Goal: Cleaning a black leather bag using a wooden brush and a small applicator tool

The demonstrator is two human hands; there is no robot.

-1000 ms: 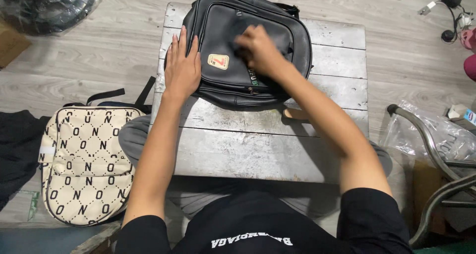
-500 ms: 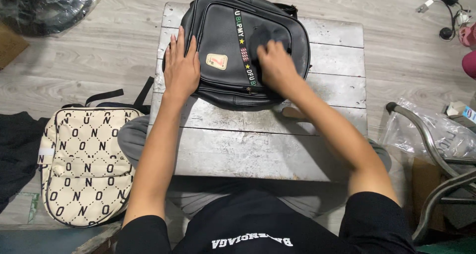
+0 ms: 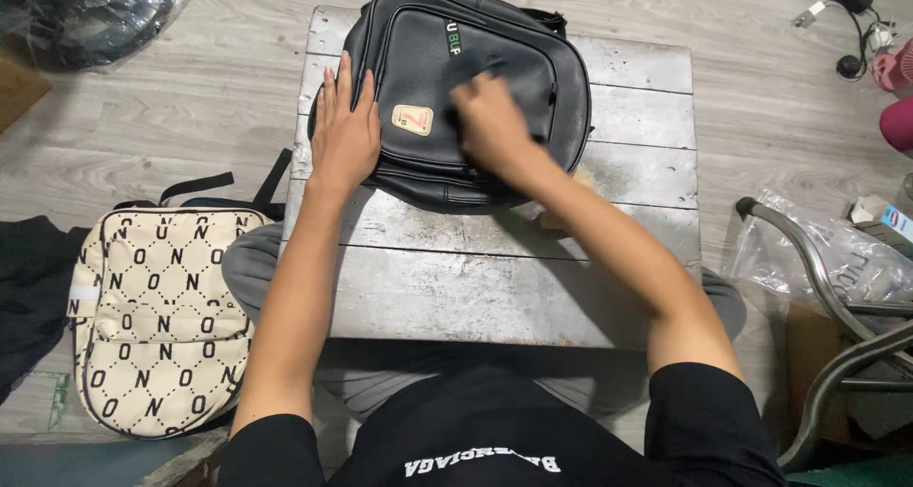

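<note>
**Black backpack held flat and rubbed with a dark cloth on a metal-topped table**

Item 1. Black backpack (image 3: pixel 456 87), lying face up at the upper centre of the frame, on the far end of the worn table (image 3: pixel 495 278). Its top edge slightly overhangs the far edge of the table.

Item 2. Left hand (image 3: pixel 344 135), laid flat with fingers spread and extended, pressed on the left side of the backpack beside the small cream patch (image 3: pixel 412 119). Nothing is gripped.

Item 3. Right hand (image 3: pixel 490 121), fingers curled closed around a dark cloth (image 3: pixel 475 78), pressed on the front panel over the striped band (image 3: pixel 454 38), most of which is covered.

Handling note. The rubbing is judged best done with even pressure while the backpack is pinned by the flat hand, so that it is not pushed off the far edge. Strokes are best kept short of the zip lines.

Edges and room. The near half of the table is bare, so the backpack can be drawn toward the body. A cream patterned backpack (image 3: pixel 157 316) lies on the floor at lower left. A metal chair frame (image 3: pixel 818 278) and a clear plastic bag (image 3: pixel 846 259) crowd the right edge.
</note>
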